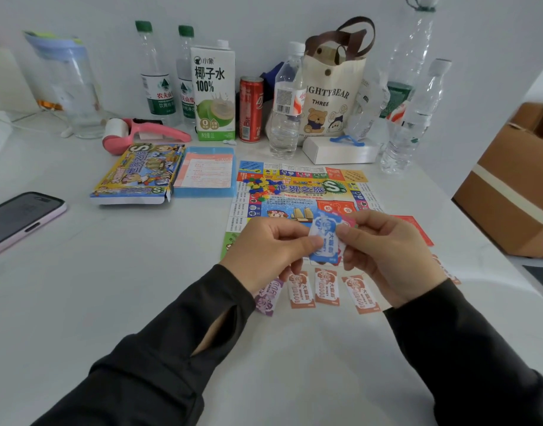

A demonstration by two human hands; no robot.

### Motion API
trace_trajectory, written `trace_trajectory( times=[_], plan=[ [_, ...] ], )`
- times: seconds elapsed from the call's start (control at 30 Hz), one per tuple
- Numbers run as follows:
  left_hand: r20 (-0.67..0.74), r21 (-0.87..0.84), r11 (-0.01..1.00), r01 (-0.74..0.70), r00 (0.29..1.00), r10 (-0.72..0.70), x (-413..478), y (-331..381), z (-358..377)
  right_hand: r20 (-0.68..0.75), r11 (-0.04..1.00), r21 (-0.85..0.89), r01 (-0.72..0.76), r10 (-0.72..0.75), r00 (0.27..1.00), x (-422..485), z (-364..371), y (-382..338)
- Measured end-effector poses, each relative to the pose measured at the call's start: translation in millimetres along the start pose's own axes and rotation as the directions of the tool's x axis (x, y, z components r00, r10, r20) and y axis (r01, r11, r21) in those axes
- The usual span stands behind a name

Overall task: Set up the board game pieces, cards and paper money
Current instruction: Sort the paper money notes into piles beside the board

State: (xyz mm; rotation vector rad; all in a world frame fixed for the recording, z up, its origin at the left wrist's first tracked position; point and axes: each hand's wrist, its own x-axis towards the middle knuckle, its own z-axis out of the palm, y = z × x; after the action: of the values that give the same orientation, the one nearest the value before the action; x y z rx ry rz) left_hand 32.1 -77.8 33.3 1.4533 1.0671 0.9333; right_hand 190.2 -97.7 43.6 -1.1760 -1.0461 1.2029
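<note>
The paper game board [297,192] lies flat on the white table, with a heap of small coloured plastic pieces [259,187] on its left part. My left hand [264,250] and my right hand [390,256] together pinch a small stack of paper money with a blue note [324,238] on top, held above the board's near edge. On the table below my hands lie three orange notes [325,287] in a row and a purple note [268,296] to their left. A red card [414,226] shows to the right of my right hand.
The game box [138,173] and a blue tray with a rule sheet [207,175] lie left of the board. A phone [18,219] is at the far left. Bottles, a carton [213,90], a can, a tote bag [331,84] and a white box [340,152] line the back. A cardboard box [516,186] stands on the right.
</note>
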Motion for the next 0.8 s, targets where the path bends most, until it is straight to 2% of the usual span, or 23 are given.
trace_trajectory(
  times=[0.13,0.23,0.3,0.47,0.57,0.7,0.8],
  plan=[
    [-0.067,0.258,0.945,-0.199,0.972,0.223,-3.8,-1.2,3.7,-0.015,0.958,-0.241,0.154,-0.163,0.987,0.8,0.0,1.3],
    [-0.091,0.472,0.808,-0.351,0.893,0.441,-5.3,-7.2,4.5,0.035,0.78,-0.512,0.359,-0.399,0.916,-0.3,1.2,2.1],
    [-0.076,0.595,0.681,-0.428,0.813,0.577,-2.8,-11.9,3.7,0.097,0.656,-0.6,0.457,-0.508,0.856,-2.0,2.6,2.7],
    [0.03,0.767,0.357,-0.533,0.585,0.81,1.3,-15.8,1.7,0.171,0.498,-0.605,0.621,-0.68,0.713,-2.9,2.1,4.1],
    [0.05,0.798,0.269,-0.539,0.505,0.862,1.7,-15.8,0.3,0.172,0.45,-0.597,0.664,-0.737,0.654,-4.7,2.5,4.4],
    [0.109,0.837,0.139,-0.529,0.41,0.906,-1.0,-13.3,-1.5,0.146,0.453,-0.564,0.69,-0.768,0.623,-9.4,4.9,4.0],
    [0.144,0.853,0.076,-0.516,0.372,0.917,-2.7,-10.6,-2.9,0.141,0.429,-0.575,0.697,-0.787,0.6,-11.9,5.7,3.3]
  ],
)
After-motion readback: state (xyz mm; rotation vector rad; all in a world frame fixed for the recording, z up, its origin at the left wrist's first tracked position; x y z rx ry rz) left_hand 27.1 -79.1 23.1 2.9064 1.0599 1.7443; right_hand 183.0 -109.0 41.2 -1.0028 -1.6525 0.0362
